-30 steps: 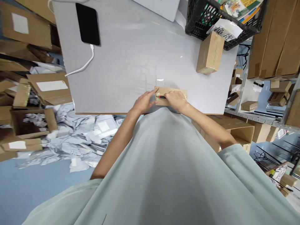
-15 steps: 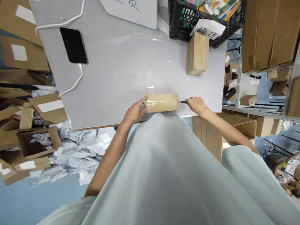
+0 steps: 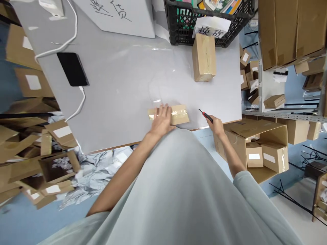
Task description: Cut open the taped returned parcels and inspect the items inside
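A small brown cardboard box point(image 3: 180, 114), sealed with clear tape, lies along the front edge of the table. My left hand point(image 3: 161, 119) rests across its top, fingers stretched out and slightly apart, covering the middle. Wrapped round a red and black utility knife point(image 3: 207, 116), my right hand point(image 3: 216, 126) is off to the right of the box. The knife's blade points up and left, apart from the cardboard.
Farther back stands a second taped box point(image 3: 204, 59), before a black crate point(image 3: 176, 29) of books. A phone point(image 3: 73, 69) with a white cable lies at left. Below the table's right side is a large open carton point(image 3: 232, 144) holding boxes; crumpled paper point(image 3: 102, 173) lies at lower left.
My right hand has drawn the knife away from the box's right end. My left hand has shifted from the left end onto the box's top. The view has moved somewhat.
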`<action>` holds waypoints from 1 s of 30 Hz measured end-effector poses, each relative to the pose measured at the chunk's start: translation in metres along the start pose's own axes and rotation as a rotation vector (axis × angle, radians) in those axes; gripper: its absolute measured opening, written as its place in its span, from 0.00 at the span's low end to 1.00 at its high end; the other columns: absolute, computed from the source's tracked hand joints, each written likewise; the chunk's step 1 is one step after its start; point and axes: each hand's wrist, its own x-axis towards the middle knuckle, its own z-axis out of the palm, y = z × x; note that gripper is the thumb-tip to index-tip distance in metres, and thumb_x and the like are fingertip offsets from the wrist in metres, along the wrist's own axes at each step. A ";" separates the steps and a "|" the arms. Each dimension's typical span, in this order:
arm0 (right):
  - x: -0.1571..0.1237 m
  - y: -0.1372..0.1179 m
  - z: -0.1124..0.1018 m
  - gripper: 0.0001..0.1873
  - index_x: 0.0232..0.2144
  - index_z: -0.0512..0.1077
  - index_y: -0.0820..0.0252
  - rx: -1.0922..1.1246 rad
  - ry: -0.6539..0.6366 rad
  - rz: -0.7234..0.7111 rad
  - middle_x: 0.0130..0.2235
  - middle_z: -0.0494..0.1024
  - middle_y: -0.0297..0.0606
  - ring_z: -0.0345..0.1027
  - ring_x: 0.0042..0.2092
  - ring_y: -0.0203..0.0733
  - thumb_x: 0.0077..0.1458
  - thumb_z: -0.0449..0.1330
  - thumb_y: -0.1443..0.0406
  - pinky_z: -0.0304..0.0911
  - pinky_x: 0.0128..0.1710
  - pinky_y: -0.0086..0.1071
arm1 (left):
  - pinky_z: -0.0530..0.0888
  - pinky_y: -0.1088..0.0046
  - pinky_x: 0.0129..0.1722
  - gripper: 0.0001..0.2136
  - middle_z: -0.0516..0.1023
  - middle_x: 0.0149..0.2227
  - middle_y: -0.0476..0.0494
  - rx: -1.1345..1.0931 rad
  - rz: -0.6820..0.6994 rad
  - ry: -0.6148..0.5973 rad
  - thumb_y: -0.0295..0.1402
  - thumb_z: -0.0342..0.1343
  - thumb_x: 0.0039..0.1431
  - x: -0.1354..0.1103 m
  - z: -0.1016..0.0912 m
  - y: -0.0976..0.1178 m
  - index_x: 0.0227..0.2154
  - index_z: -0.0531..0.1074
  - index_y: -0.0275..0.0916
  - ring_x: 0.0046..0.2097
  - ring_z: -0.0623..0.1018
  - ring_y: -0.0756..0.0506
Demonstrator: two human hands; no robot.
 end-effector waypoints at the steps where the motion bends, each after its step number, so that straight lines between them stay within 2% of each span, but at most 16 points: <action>1: -0.001 -0.003 0.012 0.20 0.63 0.80 0.54 0.076 0.023 0.011 0.49 0.90 0.44 0.84 0.50 0.52 0.78 0.55 0.59 0.70 0.48 0.34 | 0.45 0.32 0.82 0.63 0.50 0.83 0.13 0.009 0.040 -0.025 0.40 0.78 0.51 0.011 0.005 0.012 0.83 0.48 0.29 0.85 0.47 0.18; 3: -0.003 -0.008 0.032 0.21 0.61 0.80 0.57 0.218 0.049 0.027 0.45 0.90 0.42 0.84 0.46 0.49 0.78 0.54 0.58 0.71 0.47 0.34 | 0.46 0.36 0.83 0.64 0.52 0.81 0.10 0.031 0.085 -0.044 0.35 0.78 0.48 0.029 0.013 0.031 0.82 0.47 0.25 0.84 0.52 0.18; 5: -0.006 -0.011 0.046 0.22 0.59 0.80 0.59 0.344 0.060 0.034 0.42 0.89 0.41 0.83 0.41 0.46 0.78 0.53 0.55 0.72 0.46 0.34 | 0.49 0.38 0.82 0.62 0.57 0.79 0.08 0.048 0.108 -0.038 0.31 0.75 0.47 0.041 0.016 0.041 0.82 0.48 0.23 0.82 0.58 0.18; 9: -0.013 -0.018 0.058 0.24 0.56 0.79 0.61 0.558 0.109 0.052 0.40 0.87 0.40 0.80 0.35 0.43 0.76 0.53 0.51 0.73 0.43 0.33 | 0.52 0.37 0.81 0.61 0.64 0.76 0.12 0.038 0.144 0.002 0.29 0.71 0.47 0.041 0.007 0.041 0.82 0.47 0.24 0.78 0.64 0.18; 12: -0.019 -0.029 0.055 0.27 0.54 0.79 0.61 0.679 0.169 0.050 0.39 0.86 0.41 0.78 0.33 0.42 0.75 0.52 0.46 0.75 0.40 0.34 | 0.53 0.37 0.82 0.63 0.62 0.78 0.16 -0.036 0.118 0.091 0.34 0.73 0.49 0.028 -0.009 0.033 0.83 0.42 0.28 0.79 0.62 0.19; 15: -0.024 -0.047 0.045 0.28 0.51 0.79 0.59 0.732 0.228 0.016 0.41 0.86 0.42 0.79 0.34 0.43 0.74 0.51 0.44 0.76 0.41 0.35 | 0.58 0.38 0.80 0.67 0.57 0.81 0.23 -0.140 0.062 0.177 0.42 0.75 0.53 0.011 -0.019 0.020 0.84 0.34 0.37 0.81 0.59 0.21; 18: -0.025 -0.065 0.039 0.29 0.53 0.79 0.58 0.741 0.233 -0.040 0.41 0.85 0.41 0.79 0.35 0.43 0.74 0.51 0.43 0.77 0.42 0.35 | 0.61 0.40 0.80 0.70 0.54 0.82 0.22 -0.224 0.021 0.208 0.45 0.77 0.54 -0.005 -0.017 0.000 0.84 0.30 0.39 0.82 0.58 0.21; 22: -0.022 -0.085 0.044 0.33 0.62 0.78 0.58 0.685 0.115 -0.098 0.41 0.85 0.39 0.80 0.37 0.43 0.75 0.51 0.41 0.77 0.43 0.35 | 0.60 0.44 0.80 0.71 0.54 0.82 0.18 -0.315 -0.012 0.205 0.46 0.77 0.55 -0.024 -0.007 -0.027 0.84 0.28 0.35 0.82 0.59 0.24; 24: -0.022 -0.094 0.049 0.34 0.64 0.77 0.58 0.654 0.060 -0.125 0.42 0.86 0.38 0.80 0.37 0.43 0.75 0.51 0.41 0.77 0.43 0.34 | 0.61 0.45 0.80 0.71 0.54 0.82 0.20 -0.354 -0.022 0.176 0.48 0.78 0.53 -0.032 -0.007 -0.034 0.85 0.32 0.37 0.82 0.60 0.25; 27: -0.027 -0.107 0.055 0.33 0.67 0.76 0.58 0.588 0.013 -0.149 0.44 0.87 0.40 0.81 0.39 0.44 0.77 0.52 0.44 0.78 0.45 0.34 | 0.66 0.47 0.78 0.65 0.57 0.82 0.25 -0.414 -0.055 0.147 0.53 0.79 0.52 -0.038 -0.016 -0.036 0.84 0.47 0.41 0.81 0.63 0.26; 30: -0.034 -0.120 0.056 0.30 0.70 0.74 0.58 0.527 -0.003 -0.184 0.48 0.88 0.41 0.83 0.44 0.46 0.77 0.53 0.49 0.78 0.48 0.36 | 0.78 0.55 0.67 0.40 0.70 0.77 0.30 -0.517 -0.131 0.237 0.54 0.65 0.68 -0.032 -0.031 -0.032 0.77 0.67 0.41 0.69 0.79 0.33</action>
